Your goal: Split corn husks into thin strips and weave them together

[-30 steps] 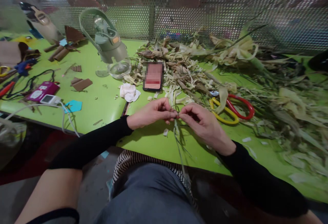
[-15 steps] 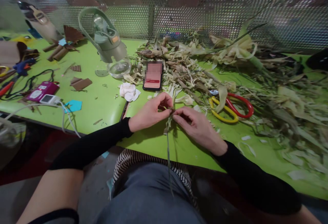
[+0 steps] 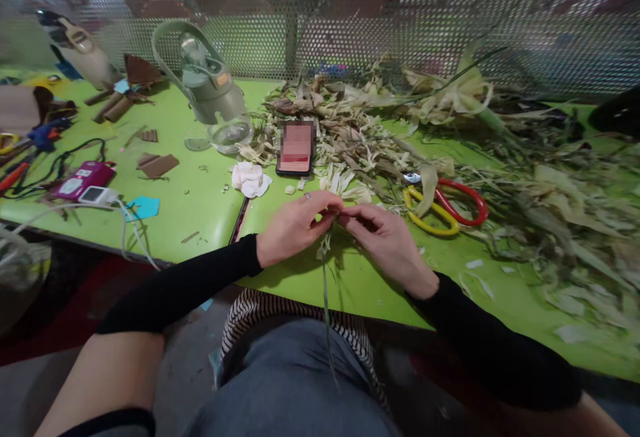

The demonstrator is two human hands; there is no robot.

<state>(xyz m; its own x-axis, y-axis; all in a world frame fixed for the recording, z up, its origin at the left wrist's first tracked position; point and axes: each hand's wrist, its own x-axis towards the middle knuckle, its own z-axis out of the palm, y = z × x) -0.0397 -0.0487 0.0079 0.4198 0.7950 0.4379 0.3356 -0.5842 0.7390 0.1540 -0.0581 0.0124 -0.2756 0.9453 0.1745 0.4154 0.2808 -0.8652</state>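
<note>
Between my two hands is a thin strip of corn husk (image 3: 326, 290), whose long end hangs down past the table edge over my lap. My left hand (image 3: 299, 225) is closed on it, thumb and forefinger pinched near the top. My right hand (image 3: 383, 237) meets it there, its thumb and fingertips also pinching the strip; the exact spot where they hold is partly hidden by the fingers. A small ragged tuft of husk (image 3: 324, 247) shows just below the fingertips. Scissors with one yellow and one red handle (image 3: 463, 202) lie to the right, partly under husk.
A heap of dried husks (image 3: 350, 107) spreads across the back and right. Just beyond my hands are a phone (image 3: 295, 150) and crumpled tissue (image 3: 250, 179). Further left stand a green-lidded bottle (image 3: 215, 90), a purple device (image 3: 84, 180) with cables, and brown cardboard scraps (image 3: 158, 165).
My fingertips have drawn closer together at the strip, the left hand turning over so its knuckles face up more. The view has shifted slightly.
</note>
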